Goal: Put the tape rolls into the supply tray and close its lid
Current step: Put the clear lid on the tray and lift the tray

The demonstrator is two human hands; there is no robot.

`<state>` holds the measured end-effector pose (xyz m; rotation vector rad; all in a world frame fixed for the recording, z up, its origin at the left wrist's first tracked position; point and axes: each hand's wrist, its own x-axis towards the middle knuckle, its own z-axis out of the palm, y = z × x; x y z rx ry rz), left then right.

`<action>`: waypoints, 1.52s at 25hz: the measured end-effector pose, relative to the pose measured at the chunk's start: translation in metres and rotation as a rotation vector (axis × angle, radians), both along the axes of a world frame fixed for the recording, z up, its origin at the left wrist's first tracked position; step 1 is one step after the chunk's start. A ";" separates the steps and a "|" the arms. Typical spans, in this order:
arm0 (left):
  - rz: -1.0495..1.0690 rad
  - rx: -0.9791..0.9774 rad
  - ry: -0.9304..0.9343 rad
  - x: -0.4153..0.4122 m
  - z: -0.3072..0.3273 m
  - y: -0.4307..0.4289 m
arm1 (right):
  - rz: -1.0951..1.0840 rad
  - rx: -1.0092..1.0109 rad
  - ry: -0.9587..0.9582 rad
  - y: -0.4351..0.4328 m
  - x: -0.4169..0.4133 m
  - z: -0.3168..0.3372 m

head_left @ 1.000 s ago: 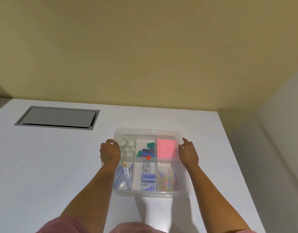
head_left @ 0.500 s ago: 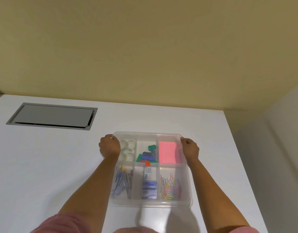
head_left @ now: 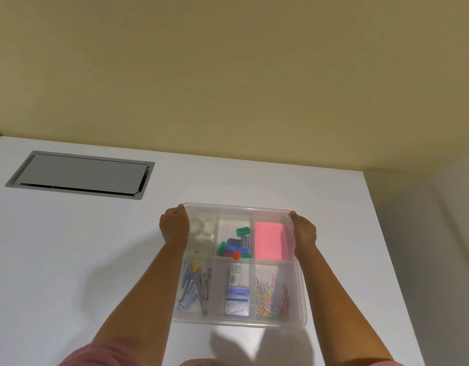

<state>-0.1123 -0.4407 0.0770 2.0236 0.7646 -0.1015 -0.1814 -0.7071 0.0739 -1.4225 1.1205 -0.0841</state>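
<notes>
The clear supply tray (head_left: 240,324) lies on the white table, divided into six compartments. Its translucent lid (head_left: 236,207) seems to rest on top, since the contents look hazy through it. Clear tape rolls (head_left: 204,226) sit in the far-left compartment. My left hand (head_left: 174,225) curls over the lid's far-left corner. My right hand (head_left: 304,231) grips the far-right corner in the same way. Both sets of fingertips are hidden behind the far edge.
The other compartments hold coloured clips (head_left: 237,247), a pink note pad (head_left: 271,240), a staple box (head_left: 237,293), paper clips (head_left: 270,297) and binder clips (head_left: 195,285). A grey cable hatch (head_left: 80,174) is set in the table at the far left. The table's right edge (head_left: 386,260) runs close to the tray.
Both hands have slid along the tray's sides from near the middle divider to the far corners. The tray now lies nearer to me in view.
</notes>
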 end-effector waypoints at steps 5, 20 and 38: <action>-0.015 -0.032 0.153 0.009 0.003 0.007 | -0.015 0.013 -0.018 0.001 -0.001 -0.002; 0.055 -0.030 0.212 -0.002 0.016 0.009 | 0.061 -0.051 0.016 -0.002 -0.006 0.007; -0.019 -0.032 0.009 -0.131 0.002 0.047 | 0.073 -0.089 0.027 0.036 -0.143 -0.003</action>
